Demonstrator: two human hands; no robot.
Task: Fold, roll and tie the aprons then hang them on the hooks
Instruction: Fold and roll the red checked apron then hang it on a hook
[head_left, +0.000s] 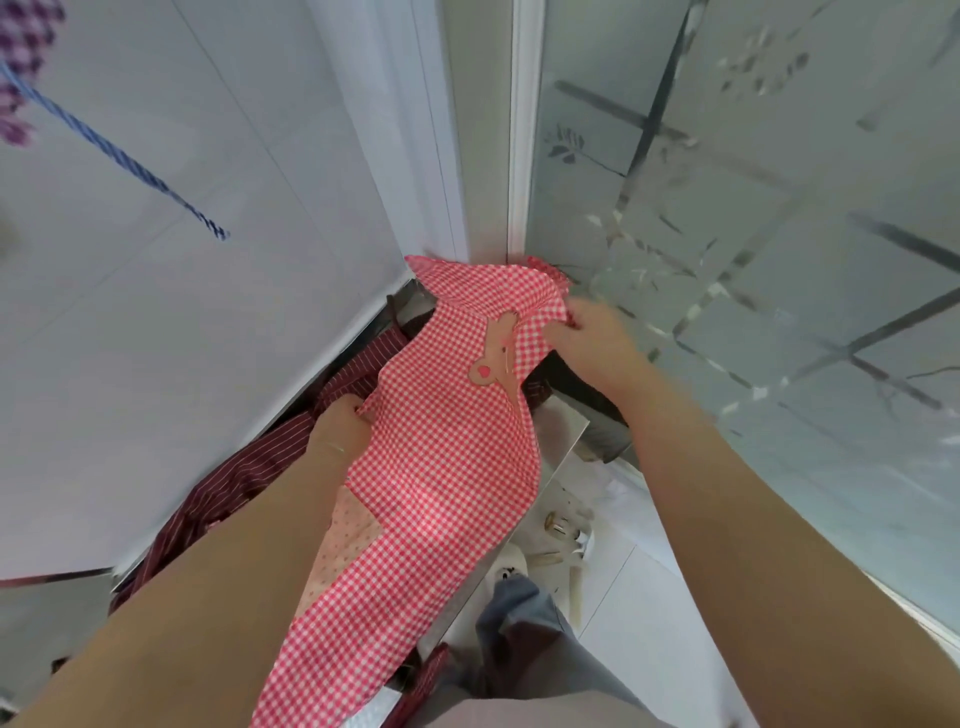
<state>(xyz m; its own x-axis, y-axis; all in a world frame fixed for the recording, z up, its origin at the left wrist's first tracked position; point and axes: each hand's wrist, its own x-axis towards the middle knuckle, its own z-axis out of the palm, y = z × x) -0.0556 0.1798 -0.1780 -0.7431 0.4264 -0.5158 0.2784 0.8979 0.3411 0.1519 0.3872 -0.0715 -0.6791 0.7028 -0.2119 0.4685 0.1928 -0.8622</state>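
- Stretching between your two hands is a red-and-white checked apron (447, 447); it runs lengthwise away from you over a shiny metal counter (558, 449), its far end reaching the corner where the wall meets the door frame.
- Stitched on the apron is a brown bear patch (497, 353) near the far end, and a pale dotted pocket (345, 545) sits on the near part, beside your left forearm.
- Your left hand (340, 423) pinches the apron's left edge, fingers curled into the fabric about midway along it.
- Your right hand (597, 332) grips the ruffled far right corner, fingers closed on the cloth; the hand is blurred, so finer detail of the fingers cannot be told.
- Under the apron's left side lies a dark red striped apron (249, 467), crumpled on the counter against the white tiled wall (182, 312).
- Up at the far left, a blue-and-white twisted cord (119, 156) hangs slantwise across the wall, with a purple checked cloth (23, 57) at the frame's corner.
- To your right stands a frosted glass door (753, 208) with a leaf pattern and dark crossing lines.
- Below, grey trousers (519, 649) show over a white floor.
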